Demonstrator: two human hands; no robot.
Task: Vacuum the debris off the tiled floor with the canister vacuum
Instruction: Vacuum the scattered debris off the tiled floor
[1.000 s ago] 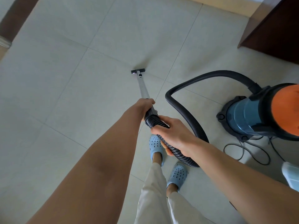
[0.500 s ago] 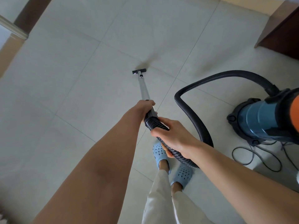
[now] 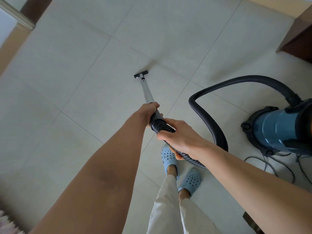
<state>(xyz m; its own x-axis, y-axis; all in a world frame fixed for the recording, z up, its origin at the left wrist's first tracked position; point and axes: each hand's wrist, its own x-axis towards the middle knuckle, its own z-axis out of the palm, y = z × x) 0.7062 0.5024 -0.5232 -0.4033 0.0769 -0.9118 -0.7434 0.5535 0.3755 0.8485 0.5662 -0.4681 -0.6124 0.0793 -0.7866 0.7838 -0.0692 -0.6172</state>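
left hand (image 3: 150, 110): gripping wand (image 3: 148, 92)
right hand (image 3: 181, 137): clenching hose (image 3: 209, 119)
nozzle (image 3: 141, 75): sitting flat on floor (image 3: 84, 81), barely shifting since a second ago
canister (image 3: 280, 130): standing right, sliding toward frame edge
debris: none visible; sweeping continuing

Pale tiled floor (image 3: 84, 92), crossed by thin grout lines: we see the black floor nozzle (image 3: 141, 75) resting on it ahead, the blue canister vacuum (image 3: 276, 130) standing at right with its dark power cord (image 3: 276, 163) looped beside it, and two blue clogs (image 3: 190, 181) planted nearby.
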